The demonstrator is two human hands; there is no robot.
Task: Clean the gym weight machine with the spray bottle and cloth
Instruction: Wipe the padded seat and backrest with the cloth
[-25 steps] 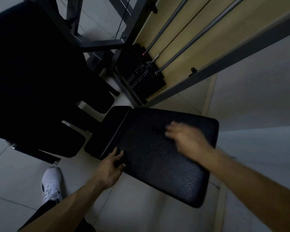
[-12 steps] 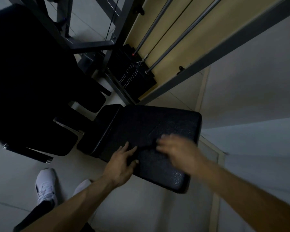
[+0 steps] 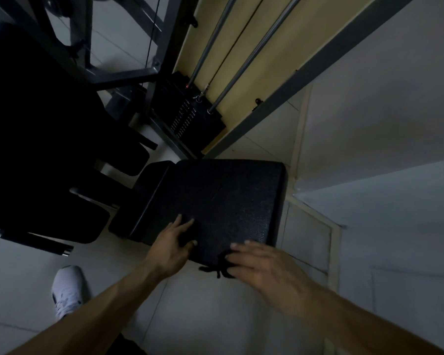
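Dark cloth (image 3: 217, 268): a limp rag, black against black, lying at the near edge of the seat pad (image 3: 228, 198), with frayed strands hanging off the edge over the floor. Most of it is hidden beneath the right hand (image 3: 263, 269), whose fingers lie extended and close together, pressing it flat rather than gripping; the outline is slightly blurred. The cloth is judged light, soft and apt to bunch or slip out from under a flat palm. A surer hold would gather its middle under the fingers, keeping the loose strands tucked in.

The left hand (image 3: 172, 243) rests on the pad's near-left corner, fingers spread wide and straight, thumb apart, holding nothing; it appears to brace. The pad's pebbled vinyl cover looks firm and fixed to the machine, probably slick where wetted.

Beyond the pad stands the weight stack (image 3: 190, 119) on its guide rods (image 3: 251, 55); a larger black cushion (image 3: 36, 124) fills the left. A white shoe (image 3: 66, 290) stands on the tiled floor (image 3: 203, 319). No spray bottle is in view.
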